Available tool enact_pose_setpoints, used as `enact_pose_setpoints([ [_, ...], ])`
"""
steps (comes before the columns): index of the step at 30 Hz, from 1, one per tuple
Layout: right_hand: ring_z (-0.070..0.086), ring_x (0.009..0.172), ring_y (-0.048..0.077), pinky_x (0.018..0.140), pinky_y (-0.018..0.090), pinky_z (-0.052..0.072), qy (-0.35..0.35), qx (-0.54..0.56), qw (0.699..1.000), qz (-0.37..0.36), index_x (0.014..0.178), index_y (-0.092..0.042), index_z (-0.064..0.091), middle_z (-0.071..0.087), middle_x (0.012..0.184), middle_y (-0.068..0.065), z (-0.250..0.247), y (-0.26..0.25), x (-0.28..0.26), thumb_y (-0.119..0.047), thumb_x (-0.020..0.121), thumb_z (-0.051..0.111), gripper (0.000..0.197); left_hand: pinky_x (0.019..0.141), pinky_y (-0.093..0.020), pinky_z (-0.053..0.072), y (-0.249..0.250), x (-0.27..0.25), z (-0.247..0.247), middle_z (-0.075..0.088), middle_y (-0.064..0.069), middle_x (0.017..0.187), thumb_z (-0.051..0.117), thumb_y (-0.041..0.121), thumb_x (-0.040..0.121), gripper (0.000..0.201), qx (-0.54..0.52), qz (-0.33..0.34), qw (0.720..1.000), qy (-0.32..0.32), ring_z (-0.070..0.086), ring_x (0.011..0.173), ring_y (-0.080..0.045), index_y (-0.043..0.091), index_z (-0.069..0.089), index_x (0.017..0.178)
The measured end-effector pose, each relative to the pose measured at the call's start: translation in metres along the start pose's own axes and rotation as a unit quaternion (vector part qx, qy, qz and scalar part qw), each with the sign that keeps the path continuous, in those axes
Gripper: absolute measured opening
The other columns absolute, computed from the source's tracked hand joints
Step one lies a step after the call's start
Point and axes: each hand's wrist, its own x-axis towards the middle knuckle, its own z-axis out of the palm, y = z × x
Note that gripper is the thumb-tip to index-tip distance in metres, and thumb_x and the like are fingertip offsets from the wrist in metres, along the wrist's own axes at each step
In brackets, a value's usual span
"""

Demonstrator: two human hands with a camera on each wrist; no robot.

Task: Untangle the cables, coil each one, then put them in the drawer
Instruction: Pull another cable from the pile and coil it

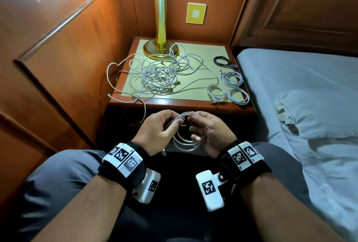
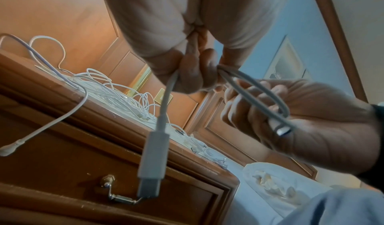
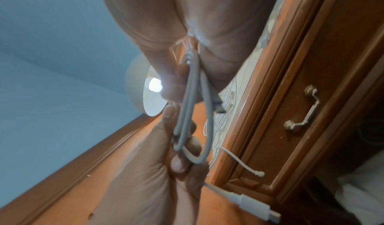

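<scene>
Both hands hold one white cable [image 1: 184, 141] coiled in loops in front of the nightstand. My left hand [image 1: 160, 125] pinches the loops at the top; a plug [image 2: 150, 167] dangles below it. My right hand [image 1: 205, 127] grips the same coil [image 3: 193, 113] from the other side, with the other plug [image 2: 280, 128] against its palm. A tangle of white cables [image 1: 158, 73] lies on the nightstand top [image 1: 174, 104]. Three coiled white cables [image 1: 230, 88] and a coiled black cable [image 1: 222, 60] lie at its right side. The drawer [image 2: 62, 171] is closed, its metal handle [image 3: 303, 108] visible.
A brass lamp [image 1: 160, 19] stands at the back of the nightstand. One cable end [image 1: 144, 110] hangs over the front edge by the drawer. A bed with light sheets [image 1: 302, 86] is on the right. Wood panelling [image 1: 58, 38] closes the left side.
</scene>
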Motion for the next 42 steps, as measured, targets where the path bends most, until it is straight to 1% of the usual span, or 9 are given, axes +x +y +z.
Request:
enact_pose_setpoints([
  [5, 0.025, 0.037, 0.002, 0.031, 0.012, 0.019, 0.032, -0.018, 0.999, -0.005, 0.082, -0.014, 0.045, 0.035, 0.061, -0.003, -0.004, -0.007, 0.003, -0.019, 0.104, 0.043, 0.023, 0.060, -0.052, 0.059, 0.000, -0.003, -0.008, 0.072, 0.007, 0.081, 0.067, 0.017, 0.094, 0.010, -0.018, -0.022, 0.999, 0.017, 0.068, 0.064, -0.033, 0.024, 0.073, 0.098],
  [10, 0.022, 0.036, 0.004, 0.034, 0.010, 0.017, 0.041, -0.024, 0.999, -0.026, 0.077, -0.014, 0.046, 0.032, 0.060, -0.002, -0.008, -0.011, 0.000, -0.017, 0.103, 0.045, 0.026, 0.063, -0.024, 0.055, -0.014, 0.000, -0.013, 0.061, 0.005, 0.095, 0.071, 0.017, 0.092, 0.015, 0.077, 0.021, 0.996, 0.039, 0.062, 0.067, -0.008, 0.019, 0.078, 0.105],
  [13, 0.021, 0.038, 0.005, 0.036, 0.010, 0.017, 0.037, -0.021, 0.999, -0.031, 0.076, -0.013, 0.047, 0.034, 0.059, -0.001, -0.005, -0.007, -0.002, -0.017, 0.102, 0.046, 0.026, 0.068, -0.004, 0.038, -0.017, 0.003, -0.012, 0.055, 0.007, 0.089, 0.070, 0.026, 0.093, 0.015, 0.151, -0.033, 0.987, 0.049, 0.056, 0.072, 0.001, 0.029, 0.075, 0.107],
  [17, 0.020, 0.040, 0.006, 0.037, 0.011, 0.016, 0.027, -0.010, 0.999, -0.022, 0.076, -0.014, 0.046, 0.030, 0.058, -0.002, 0.000, -0.002, -0.001, -0.017, 0.102, 0.044, 0.027, 0.067, -0.017, 0.055, -0.015, 0.004, -0.003, 0.076, 0.006, 0.089, 0.069, 0.017, 0.093, 0.011, -0.058, -0.106, 0.989, 0.083, 0.067, 0.070, -0.007, 0.024, 0.076, 0.098],
  [24, 0.022, 0.042, 0.008, 0.040, 0.017, 0.018, 0.033, -0.043, 0.998, -0.017, 0.076, -0.015, 0.043, 0.032, 0.055, -0.006, 0.008, 0.007, -0.001, -0.017, 0.105, 0.041, 0.028, 0.061, -0.023, 0.058, -0.002, 0.004, 0.009, 0.072, -0.011, 0.081, 0.065, 0.004, 0.093, 0.009, -0.319, -0.198, 0.917, 0.138, 0.069, 0.072, -0.020, 0.004, 0.072, 0.097],
  [29, 0.029, 0.039, 0.007, 0.040, 0.020, 0.022, 0.056, -0.082, 0.994, -0.046, 0.084, -0.013, 0.045, 0.035, 0.056, -0.005, 0.011, 0.012, 0.001, -0.019, 0.106, 0.040, 0.023, 0.072, -0.043, 0.063, -0.001, 0.003, 0.008, 0.071, -0.017, 0.085, 0.059, 0.016, 0.097, 0.023, -0.364, -0.232, 0.899, 0.078, 0.072, 0.068, -0.023, 0.001, 0.071, 0.110],
  [31, 0.039, 0.039, 0.007, 0.038, 0.020, 0.027, 0.074, -0.093, 0.991, -0.054, 0.092, -0.010, 0.047, 0.038, 0.060, -0.003, 0.011, 0.013, 0.002, -0.019, 0.106, 0.040, 0.018, 0.071, -0.040, 0.062, -0.001, 0.002, 0.007, 0.074, -0.014, 0.083, 0.053, 0.020, 0.100, 0.027, -0.371, -0.228, 0.899, 0.046, 0.072, 0.070, -0.023, 0.004, 0.072, 0.109],
  [36, 0.038, 0.048, 0.014, 0.038, 0.023, 0.033, 0.086, -0.104, 0.988, -0.071, 0.105, -0.006, 0.050, 0.039, 0.064, -0.001, 0.010, 0.015, 0.005, -0.021, 0.106, 0.041, 0.018, 0.104, -0.045, 0.046, -0.002, 0.001, 0.009, 0.073, -0.017, 0.112, 0.060, 0.031, 0.092, 0.038, -0.358, -0.182, 0.916, -0.006, 0.066, 0.112, -0.030, 0.005, 0.071, 0.117],
  [42, 0.042, 0.040, 0.009, 0.039, 0.024, 0.036, 0.069, -0.102, 0.989, -0.086, 0.088, -0.008, 0.046, 0.045, 0.051, -0.009, 0.015, 0.017, 0.005, -0.018, 0.106, 0.039, 0.022, 0.079, -0.034, 0.054, 0.000, -0.002, 0.013, 0.070, -0.006, 0.082, 0.071, 0.006, 0.075, 0.035, -0.333, -0.164, 0.927, -0.046, 0.065, 0.076, -0.021, 0.007, 0.067, 0.109],
])
